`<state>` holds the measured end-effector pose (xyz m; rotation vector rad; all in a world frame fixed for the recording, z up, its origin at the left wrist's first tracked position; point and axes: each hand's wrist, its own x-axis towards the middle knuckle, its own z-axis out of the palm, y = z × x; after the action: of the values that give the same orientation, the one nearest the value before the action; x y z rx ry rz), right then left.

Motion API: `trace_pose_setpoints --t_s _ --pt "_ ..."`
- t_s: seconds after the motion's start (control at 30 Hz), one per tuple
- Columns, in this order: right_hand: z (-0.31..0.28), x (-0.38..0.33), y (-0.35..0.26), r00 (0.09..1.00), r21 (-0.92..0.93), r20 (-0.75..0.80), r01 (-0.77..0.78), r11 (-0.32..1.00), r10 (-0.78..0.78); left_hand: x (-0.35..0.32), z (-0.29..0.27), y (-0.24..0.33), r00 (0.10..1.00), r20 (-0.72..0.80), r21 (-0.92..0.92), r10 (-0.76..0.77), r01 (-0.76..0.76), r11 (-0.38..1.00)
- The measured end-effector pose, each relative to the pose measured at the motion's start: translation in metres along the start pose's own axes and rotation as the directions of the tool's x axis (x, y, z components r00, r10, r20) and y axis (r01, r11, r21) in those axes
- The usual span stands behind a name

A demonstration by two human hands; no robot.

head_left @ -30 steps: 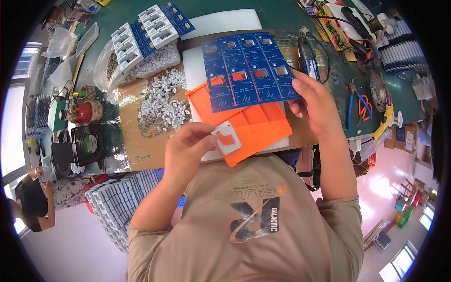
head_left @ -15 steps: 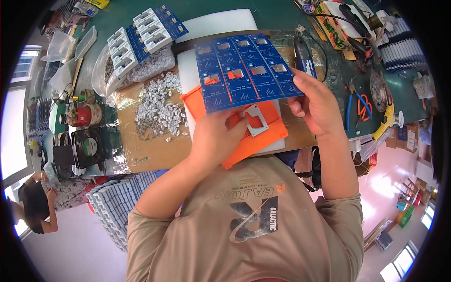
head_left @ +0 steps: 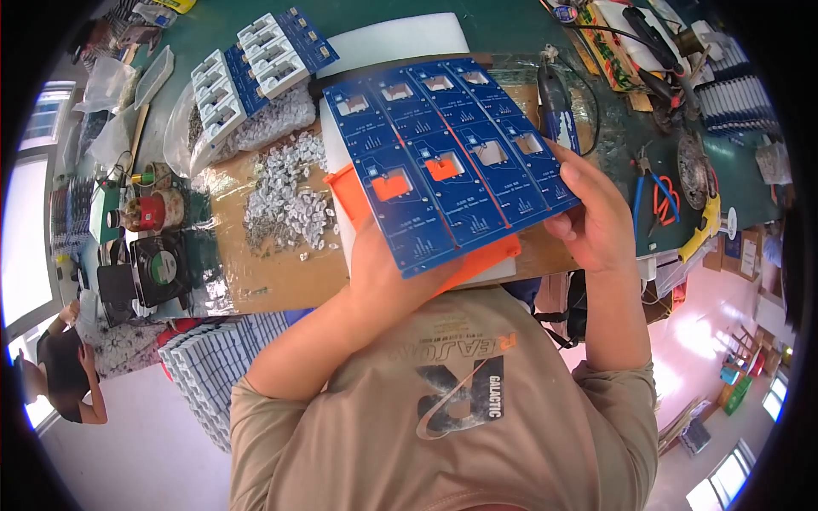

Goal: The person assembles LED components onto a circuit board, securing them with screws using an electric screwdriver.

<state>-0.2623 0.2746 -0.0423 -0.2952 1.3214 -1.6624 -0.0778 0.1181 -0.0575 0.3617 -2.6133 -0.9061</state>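
A blue circuit board panel (head_left: 467, 204), with several rectangular cut-outs, is held tilted above the table. My right hand (head_left: 601, 213) grips its right edge, thumb on top and fingers beneath. Below the near left part of the panel is my left hand (head_left: 375, 268); the panel covers its fingers, so what they hold or touch is hidden. An orange plastic fixture (head_left: 348, 194) lies under the panel on white foam (head_left: 334, 140). Parts of the fixture show through two of the cut-outs. The grey plate with a cut-out seen earlier on the fixture is now covered.
Left of the fixture lies a heap of small metallic parts (head_left: 285, 196), with a full plastic bag (head_left: 273, 119) behind it. White moulded holders (head_left: 274, 55) and blue boards rest on that bag. A power tool (head_left: 555, 106), pliers (head_left: 641, 192) and a yellow glue gun (head_left: 703, 230) lie to the right.
The panel has come nearer and tilted, its left side dropping over my left hand and the fixture. My right hand has moved slightly right and nearer with it.
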Motion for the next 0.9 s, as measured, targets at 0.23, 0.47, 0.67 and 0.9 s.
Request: trace_pose_setpoints --t_s 0.23,0.47,0.67,0.9 --pt "-0.003 -0.004 -0.001 0.999 0.057 0.033 -0.023 0.998 0.021 0.012 0.013 -0.005 0.981 -0.062 -0.119 0.186 -0.192 0.974" --pt "-0.005 -0.005 0.0 0.999 -0.051 0.024 0.037 0.998 -0.036 -0.003 0.005 -0.015 0.997 0.059 -0.123 0.047 -0.039 0.992" --pt "-0.01 -0.012 0.018 0.998 -0.089 0.011 -0.068 0.994 0.069 -0.062 -0.041 -0.06 0.898 -0.068 -0.561 -0.434 0.325 0.761" --pt "-0.006 -0.015 0.034 0.993 -0.42 0.081 -0.048 0.906 0.09 -0.068 -0.041 -0.035 0.7 0.13 -0.831 -0.702 0.463 0.307"
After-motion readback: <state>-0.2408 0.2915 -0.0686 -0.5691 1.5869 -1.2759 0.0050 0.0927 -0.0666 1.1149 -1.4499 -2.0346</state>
